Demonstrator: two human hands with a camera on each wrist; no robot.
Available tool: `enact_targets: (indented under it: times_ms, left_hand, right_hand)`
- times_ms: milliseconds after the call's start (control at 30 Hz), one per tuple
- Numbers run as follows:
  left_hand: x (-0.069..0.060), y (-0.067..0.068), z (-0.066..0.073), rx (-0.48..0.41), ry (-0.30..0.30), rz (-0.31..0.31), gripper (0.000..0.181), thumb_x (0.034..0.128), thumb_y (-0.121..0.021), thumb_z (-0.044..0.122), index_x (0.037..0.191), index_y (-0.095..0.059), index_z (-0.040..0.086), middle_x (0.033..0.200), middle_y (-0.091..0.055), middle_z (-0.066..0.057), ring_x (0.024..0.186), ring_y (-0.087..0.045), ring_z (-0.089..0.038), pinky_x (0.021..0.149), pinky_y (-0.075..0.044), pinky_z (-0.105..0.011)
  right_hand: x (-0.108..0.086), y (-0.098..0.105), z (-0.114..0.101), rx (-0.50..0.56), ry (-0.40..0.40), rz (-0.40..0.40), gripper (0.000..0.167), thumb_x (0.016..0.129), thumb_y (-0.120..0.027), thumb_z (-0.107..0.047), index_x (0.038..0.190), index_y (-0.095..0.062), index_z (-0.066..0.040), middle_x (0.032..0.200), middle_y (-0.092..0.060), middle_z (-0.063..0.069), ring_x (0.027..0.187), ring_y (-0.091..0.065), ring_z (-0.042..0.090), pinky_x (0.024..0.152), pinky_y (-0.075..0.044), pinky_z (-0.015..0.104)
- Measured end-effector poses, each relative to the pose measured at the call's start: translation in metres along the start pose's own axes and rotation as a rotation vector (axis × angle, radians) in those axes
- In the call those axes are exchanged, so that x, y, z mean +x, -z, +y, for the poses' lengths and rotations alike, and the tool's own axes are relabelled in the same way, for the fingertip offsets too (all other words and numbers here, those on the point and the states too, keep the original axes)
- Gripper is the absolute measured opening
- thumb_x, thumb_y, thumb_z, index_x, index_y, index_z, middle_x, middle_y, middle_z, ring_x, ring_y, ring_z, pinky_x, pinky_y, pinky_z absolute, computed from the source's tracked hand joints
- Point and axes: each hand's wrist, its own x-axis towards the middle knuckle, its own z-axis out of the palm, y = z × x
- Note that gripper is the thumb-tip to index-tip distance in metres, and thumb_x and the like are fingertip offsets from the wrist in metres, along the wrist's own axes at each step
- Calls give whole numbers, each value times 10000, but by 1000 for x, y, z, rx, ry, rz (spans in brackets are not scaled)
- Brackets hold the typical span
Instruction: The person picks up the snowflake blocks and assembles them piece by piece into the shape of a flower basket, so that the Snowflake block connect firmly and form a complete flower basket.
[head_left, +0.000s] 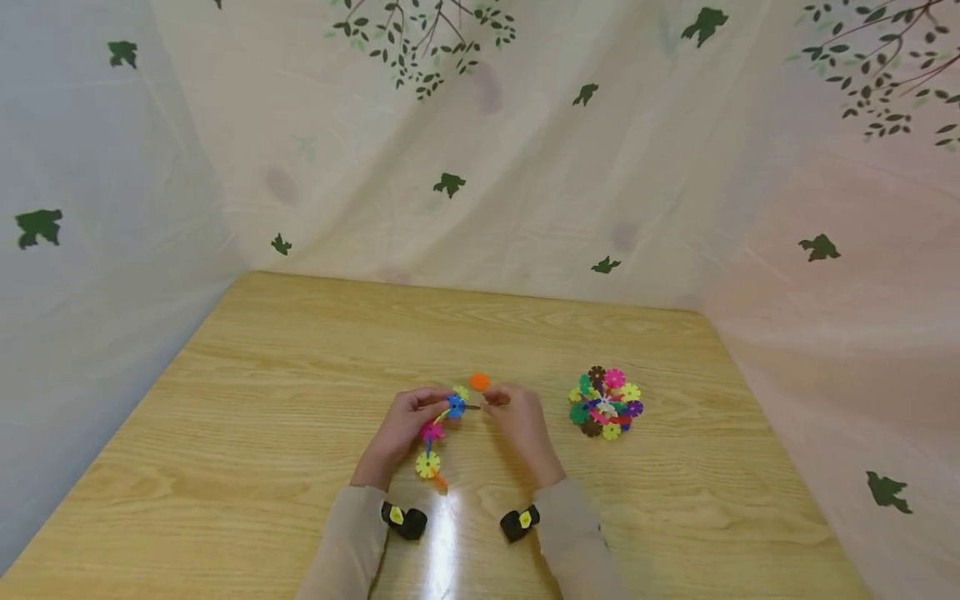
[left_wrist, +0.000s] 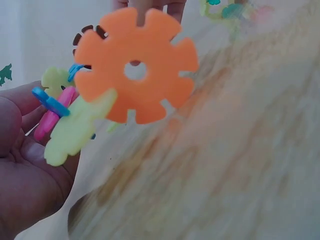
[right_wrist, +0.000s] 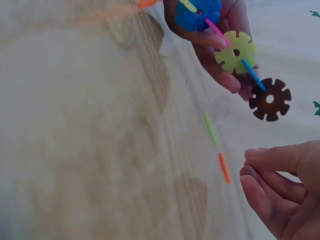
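Observation:
My left hand (head_left: 401, 429) grips a chain of slotted plastic flower discs (head_left: 431, 431), joined edge to edge at alternating angles. Its near end hangs below the hand and finishes in an orange disc (left_wrist: 167, 60), large in the left wrist view. At the other end a brown disc (right_wrist: 280, 106) sticks out past the left fingers, joined to a blue disc seen edge-on. My right hand (head_left: 519, 425) is just right of the brown disc, apart from it. Its thumb and fingers are bent towards each other, and nothing shows between them in the right wrist view.
A loose orange disc (head_left: 479, 381) and a yellow-green disc (right_wrist: 210, 129) lie on the wooden table (head_left: 247, 400) beyond the hands. To the right of my right hand sits a heap of mixed coloured discs (head_left: 615, 378). Printed cloth (head_left: 525, 208) hangs around the table's back and sides.

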Motion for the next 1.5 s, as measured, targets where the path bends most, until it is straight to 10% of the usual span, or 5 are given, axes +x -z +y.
enact_targets:
  times_ms: [400, 733, 1167, 1500]
  left_hand:
    - [2, 3, 0, 76, 28, 87, 287, 941, -572, 12, 1193, -611, -120, 947, -728, -16, 717, -664, -87, 578, -578, -204]
    - [3, 6, -1, 50, 59, 85, 306, 942, -562, -6, 1214, -580, -145, 891, -712, 2, 694, -667, -81, 566, -586, -203]
    - [2, 6, 1, 138, 37, 109, 268, 929, -576, -5, 1165, -619, -125, 904, -718, -9, 752, -623, -31, 655, -533, -146]
    - [2, 7, 2, 115, 31, 71, 268, 943, -554, -2, 1159, -596, -154, 862, -738, 1, 727, -639, -33, 611, -544, -155]
  right_hand:
    - [37, 2, 9, -169, -114, -160, 419, 807, -786, -187, 1180, -679, -31, 941, -656, 122, 846, -598, 211, 742, -539, 333]
    - [43, 2, 5, -208, -114, -201, 266, 781, -805, -170, 996, -684, -70, 919, -618, 93, 819, -555, 198, 690, -480, 299]
    - [9, 20, 8, 331, -336, -221, 188, 889, -672, -43, 1073, -678, -6, 964, -711, 161, 755, -666, 144, 554, -596, 291]
    - [-2, 22, 2, 476, -330, -215, 222, 895, -667, -58, 1098, -667, 31, 890, -727, 151, 763, -707, 204, 555, -607, 302]
